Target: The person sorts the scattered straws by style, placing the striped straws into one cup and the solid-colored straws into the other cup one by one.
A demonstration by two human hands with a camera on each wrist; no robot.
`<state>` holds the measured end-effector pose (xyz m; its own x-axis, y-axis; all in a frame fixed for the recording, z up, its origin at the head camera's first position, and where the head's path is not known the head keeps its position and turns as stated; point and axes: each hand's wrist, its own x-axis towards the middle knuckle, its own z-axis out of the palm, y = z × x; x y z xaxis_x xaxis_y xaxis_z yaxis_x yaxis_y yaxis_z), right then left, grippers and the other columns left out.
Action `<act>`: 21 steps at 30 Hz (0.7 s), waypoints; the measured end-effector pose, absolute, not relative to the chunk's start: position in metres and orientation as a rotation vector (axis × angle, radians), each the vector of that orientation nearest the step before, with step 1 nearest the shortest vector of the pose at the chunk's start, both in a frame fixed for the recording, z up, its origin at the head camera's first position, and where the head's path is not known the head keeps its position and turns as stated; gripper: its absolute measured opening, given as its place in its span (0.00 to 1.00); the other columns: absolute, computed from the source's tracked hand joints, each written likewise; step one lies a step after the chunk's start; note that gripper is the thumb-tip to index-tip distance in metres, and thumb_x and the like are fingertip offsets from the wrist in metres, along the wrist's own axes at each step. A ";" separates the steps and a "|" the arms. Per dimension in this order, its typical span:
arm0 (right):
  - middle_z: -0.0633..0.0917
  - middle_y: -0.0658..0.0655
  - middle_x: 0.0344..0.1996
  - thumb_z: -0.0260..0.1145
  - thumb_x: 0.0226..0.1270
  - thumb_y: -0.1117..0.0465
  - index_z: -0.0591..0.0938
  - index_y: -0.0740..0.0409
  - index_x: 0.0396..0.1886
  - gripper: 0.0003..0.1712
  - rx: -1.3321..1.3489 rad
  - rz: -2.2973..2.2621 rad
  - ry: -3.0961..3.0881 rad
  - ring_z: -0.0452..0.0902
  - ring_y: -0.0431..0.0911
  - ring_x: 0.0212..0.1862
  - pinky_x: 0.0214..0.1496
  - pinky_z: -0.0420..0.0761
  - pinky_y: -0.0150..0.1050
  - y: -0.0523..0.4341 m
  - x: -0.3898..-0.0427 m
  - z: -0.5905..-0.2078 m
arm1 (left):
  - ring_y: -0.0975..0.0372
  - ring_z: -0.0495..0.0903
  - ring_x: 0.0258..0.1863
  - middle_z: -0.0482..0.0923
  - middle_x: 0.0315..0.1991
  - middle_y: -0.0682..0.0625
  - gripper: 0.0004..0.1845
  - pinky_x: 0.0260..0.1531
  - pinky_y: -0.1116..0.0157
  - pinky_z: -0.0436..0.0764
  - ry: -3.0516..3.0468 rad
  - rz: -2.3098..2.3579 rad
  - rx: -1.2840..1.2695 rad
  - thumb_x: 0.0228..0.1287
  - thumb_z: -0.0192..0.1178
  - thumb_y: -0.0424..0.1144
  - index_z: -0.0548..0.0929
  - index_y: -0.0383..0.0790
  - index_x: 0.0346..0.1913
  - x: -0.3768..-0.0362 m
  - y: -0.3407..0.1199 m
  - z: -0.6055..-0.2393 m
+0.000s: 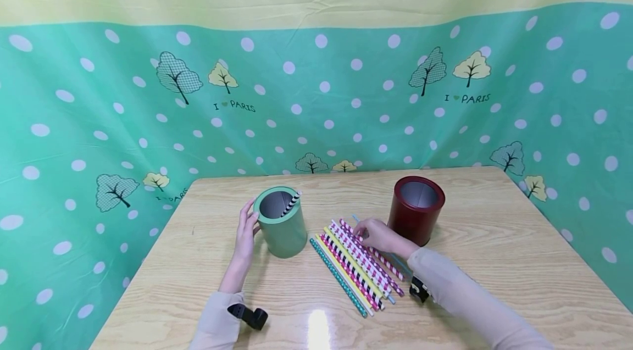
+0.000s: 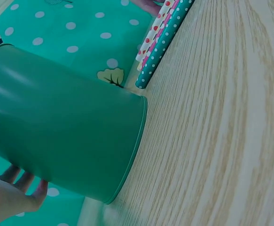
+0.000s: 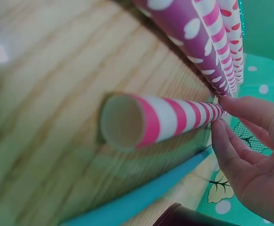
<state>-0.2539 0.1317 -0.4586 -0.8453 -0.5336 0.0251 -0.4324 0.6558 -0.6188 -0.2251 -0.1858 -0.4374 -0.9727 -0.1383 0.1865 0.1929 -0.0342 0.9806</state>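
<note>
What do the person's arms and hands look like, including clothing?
The left hand and right hand are ungloved. Both sleeves are pale and plain. A black strap with a rounded device sits at the left cuff; a black device shows at the right.

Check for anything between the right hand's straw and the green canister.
Yes: a row of straws on the table, between the striped straw in the right hand and the green canister. Nothing else visible there.
</note>
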 end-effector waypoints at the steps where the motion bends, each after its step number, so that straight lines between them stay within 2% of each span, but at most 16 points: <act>1: 0.80 0.54 0.30 0.64 0.50 0.71 0.81 0.62 0.37 0.12 -0.794 -0.945 2.709 0.74 0.44 0.33 0.36 0.73 0.35 0.132 -0.254 -0.459 | 0.63 0.65 0.49 0.63 0.55 0.42 0.23 0.51 0.57 0.61 -2.004 -2.108 -0.059 0.68 0.38 0.40 0.56 0.39 0.65 -0.225 -0.186 -0.438; 6: 0.80 0.52 0.29 0.64 0.50 0.71 0.81 0.60 0.37 0.12 -0.780 -0.924 2.705 0.72 0.42 0.32 0.35 0.72 0.34 0.131 -0.256 -0.460 | 0.63 0.64 0.49 0.63 0.55 0.45 0.22 0.51 0.57 0.61 -2.000 -2.119 -0.060 0.68 0.39 0.40 0.57 0.42 0.64 -0.225 -0.186 -0.438; 14: 0.76 0.51 0.22 0.62 0.53 0.71 0.80 0.60 0.38 0.12 -0.761 -0.942 2.664 0.68 0.39 0.25 0.29 0.69 0.31 0.132 -0.256 -0.460 | 0.58 0.62 0.53 0.61 0.58 0.41 0.23 0.52 0.56 0.60 -2.013 -2.116 -0.071 0.68 0.38 0.40 0.56 0.42 0.65 -0.225 -0.187 -0.438; 21: 0.74 0.50 0.21 0.61 0.54 0.71 0.79 0.59 0.39 0.12 -0.698 -0.992 2.637 0.67 0.40 0.24 0.27 0.68 0.31 0.132 -0.254 -0.459 | 0.60 0.61 0.51 0.61 0.57 0.42 0.22 0.53 0.56 0.59 -2.019 -2.115 -0.058 0.68 0.38 0.40 0.57 0.42 0.64 -0.226 -0.187 -0.439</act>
